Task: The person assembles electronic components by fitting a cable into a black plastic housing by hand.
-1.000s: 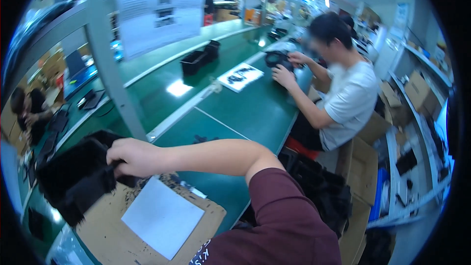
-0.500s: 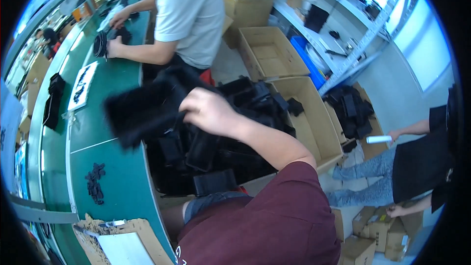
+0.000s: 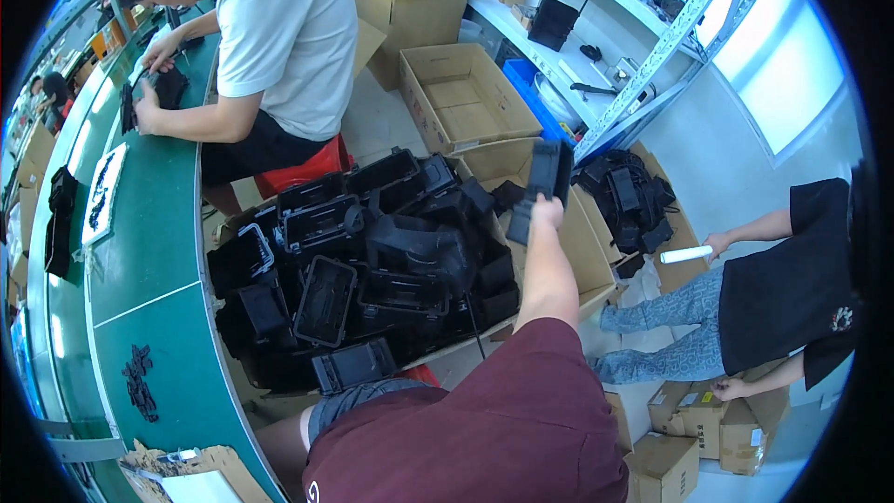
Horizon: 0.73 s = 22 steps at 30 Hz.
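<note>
My right hand (image 3: 548,214), its arm stretched out in a maroon sleeve, is closed on the edge of a black plastic case (image 3: 551,168). The case is held up over an open cardboard box (image 3: 596,256), near that box's far end. Left of my arm lies a big heap of black plastic cases (image 3: 400,293), several of them open and showing hollow insides. A curved black plastic piece (image 3: 424,247) rests on top of the heap. My left hand is out of view.
A green workbench (image 3: 158,317) runs along the left, with small black parts (image 3: 140,382) on it. A co-worker (image 3: 289,28) handles a black part there. Another person (image 3: 782,279) at the right holds a white roll (image 3: 685,254). An empty cardboard box (image 3: 466,98) and metal shelving (image 3: 643,84) stand beyond.
My right hand has swung right, from above the heap near the bench to the cardboard box, with the black case in it. The whole view has shifted, uncovering the heap.
</note>
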{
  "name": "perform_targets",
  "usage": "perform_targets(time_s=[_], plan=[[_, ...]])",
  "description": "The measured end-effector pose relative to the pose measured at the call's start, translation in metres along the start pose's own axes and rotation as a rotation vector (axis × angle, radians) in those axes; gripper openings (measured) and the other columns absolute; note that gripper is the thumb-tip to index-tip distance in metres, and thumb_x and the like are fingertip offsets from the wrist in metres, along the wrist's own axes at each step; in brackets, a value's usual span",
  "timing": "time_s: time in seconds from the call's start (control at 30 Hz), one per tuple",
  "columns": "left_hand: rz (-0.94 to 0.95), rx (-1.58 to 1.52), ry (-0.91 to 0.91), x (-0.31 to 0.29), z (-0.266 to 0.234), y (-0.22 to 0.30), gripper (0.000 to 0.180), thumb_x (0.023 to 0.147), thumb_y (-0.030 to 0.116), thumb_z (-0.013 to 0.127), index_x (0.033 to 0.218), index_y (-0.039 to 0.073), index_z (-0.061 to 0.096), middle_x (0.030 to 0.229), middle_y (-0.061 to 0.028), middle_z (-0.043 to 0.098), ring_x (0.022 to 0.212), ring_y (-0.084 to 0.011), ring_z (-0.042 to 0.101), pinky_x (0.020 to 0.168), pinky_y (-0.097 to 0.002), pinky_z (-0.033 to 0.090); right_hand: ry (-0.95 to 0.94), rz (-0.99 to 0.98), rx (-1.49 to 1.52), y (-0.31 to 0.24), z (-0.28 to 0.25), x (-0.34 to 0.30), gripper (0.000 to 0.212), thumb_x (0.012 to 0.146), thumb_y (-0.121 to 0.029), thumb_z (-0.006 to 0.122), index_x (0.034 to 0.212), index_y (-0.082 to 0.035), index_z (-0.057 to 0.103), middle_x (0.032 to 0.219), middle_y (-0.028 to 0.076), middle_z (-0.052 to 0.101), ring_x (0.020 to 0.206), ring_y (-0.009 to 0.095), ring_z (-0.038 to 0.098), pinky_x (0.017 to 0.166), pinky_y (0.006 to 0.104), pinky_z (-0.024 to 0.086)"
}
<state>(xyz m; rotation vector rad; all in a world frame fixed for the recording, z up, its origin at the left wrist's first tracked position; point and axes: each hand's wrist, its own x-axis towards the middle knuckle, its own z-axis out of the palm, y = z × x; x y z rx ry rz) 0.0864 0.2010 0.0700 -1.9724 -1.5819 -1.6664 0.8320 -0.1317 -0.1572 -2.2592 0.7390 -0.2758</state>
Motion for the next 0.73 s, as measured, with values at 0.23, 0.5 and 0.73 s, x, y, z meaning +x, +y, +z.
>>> perform_targets(time_s=[0.23,0.5,0.73], plan=[[-0.324,0.173,-0.084,0.03,0.028,-0.063,0.024,0.093,0.022,0.063,0.111,0.006,0.058,0.107,-0.0152,0.056,0.089,-0.0261,0.055,0.081,-0.0403,0.046,-0.153,0.398,-0.233,0.113,-0.002,0.054,0.035,0.081,-0.022,0.061,0.107,0.001,0.068,0.12,0.021,0.062,0.114,0.033,0.06,0.093,0.0415,0.05],[-0.244,0.3,-0.226,0.028,-0.03,-0.232,0.044,0.099,0.03,0.053,0.129,-0.003,0.05,0.126,-0.0183,0.055,0.112,-0.0294,0.056,0.094,-0.0342,0.044,-0.135,-0.022,-0.321,0.146,0.047,0.098,0.036,0.08,-0.026,0.061,0.098,0.004,0.069,0.105,0.026,0.066,0.106,0.04,0.062,0.093,0.0453,0.049],[-0.66,0.448,0.045,-0.122,-0.159,-0.109,0.043,0.102,0.027,0.047,0.132,-0.003,0.044,0.131,-0.0121,0.05,0.11,-0.0166,0.052,0.092,-0.0255,0.042,-0.033,-0.828,0.238,-0.109,0.135,0.03,0.029,0.091,-0.022,0.058,0.097,0.005,0.064,0.096,0.023,0.068,0.089,0.032,0.065,0.085,0.0412,0.05]])
